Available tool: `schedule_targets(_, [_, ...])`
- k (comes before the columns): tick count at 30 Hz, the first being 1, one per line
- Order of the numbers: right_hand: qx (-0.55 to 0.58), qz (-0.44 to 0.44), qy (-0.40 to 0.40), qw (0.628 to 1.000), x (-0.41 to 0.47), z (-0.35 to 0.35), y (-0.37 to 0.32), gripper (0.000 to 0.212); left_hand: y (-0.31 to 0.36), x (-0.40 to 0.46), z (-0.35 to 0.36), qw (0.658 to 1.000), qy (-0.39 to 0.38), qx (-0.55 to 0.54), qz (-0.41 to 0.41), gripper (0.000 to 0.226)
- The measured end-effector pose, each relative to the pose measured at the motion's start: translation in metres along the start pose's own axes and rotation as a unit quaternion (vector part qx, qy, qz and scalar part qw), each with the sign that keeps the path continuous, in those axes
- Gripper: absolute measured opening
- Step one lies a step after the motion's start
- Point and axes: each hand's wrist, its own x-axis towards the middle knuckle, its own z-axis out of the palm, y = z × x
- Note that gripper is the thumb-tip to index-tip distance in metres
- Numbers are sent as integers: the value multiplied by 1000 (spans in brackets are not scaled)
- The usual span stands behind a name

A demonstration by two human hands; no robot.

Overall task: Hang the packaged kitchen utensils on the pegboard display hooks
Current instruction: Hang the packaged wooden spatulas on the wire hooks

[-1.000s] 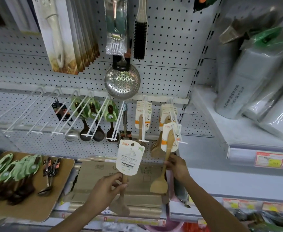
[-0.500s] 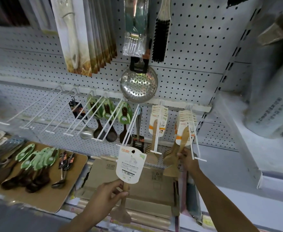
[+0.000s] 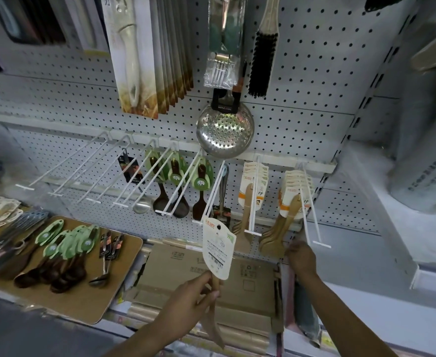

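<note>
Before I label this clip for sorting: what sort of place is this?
Most likely a shop's kitchenware aisle being stocked. A white pegboard carries long display hooks hung with carded wooden spatulas, and the left hand holds another packaged spatula bearing a barcode.

A white pegboard [image 3: 302, 104] fills the upper frame. At lower left, a brown board [image 3: 124, 276] on the shelf carries green-carded dark spoons [image 3: 64, 256]; flattened cardboard [image 3: 175, 274] lies at lower centre.
</note>
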Motion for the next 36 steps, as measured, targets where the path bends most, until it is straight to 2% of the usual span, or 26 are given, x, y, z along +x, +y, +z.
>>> schedule_targets(2, [-37,-28,-70,996,-21,-2,-1,13,0,1,6,1000,-6,-5,10,8])
schedule_targets(5, [103,-86,-222,966,-65,-11,-4,5,-1,1,16,999,-17,-17,26,14])
schedule_targets(7, [112,-136,-269,947,-91,-13,-7,24,-4,0,23,999,-32,-25,35,20])
schedule_targets(11, [135,-165,-312,926,-127,-15,-23,31,-9,1,33,995,-80,-21,47,16])
schedule_targets(16, [184,-149,-303,923,-154,-19,-31,27,-6,6,46,991,-111,-55,54,18])
schedule_targets(20, [253,-114,-294,915,-165,-20,-27,20,-4,10,53,978,-145,-145,47,21])
schedule_targets(24, [293,-78,-301,904,-172,-14,-22,29,-5,13,59,969,-166,-175,47,20])
schedule_targets(27, [271,-76,-280,918,-176,-9,-22,8,-12,12,62,968,-163,-187,39,18])
schedule_targets(33, [250,-46,-238,937,-186,10,-21,15,-34,11,62,975,-134,-176,-11,23])
schedule_targets(36, [254,-34,-219,941,-185,16,-27,17,-43,13,61,983,-107,-148,-20,13])
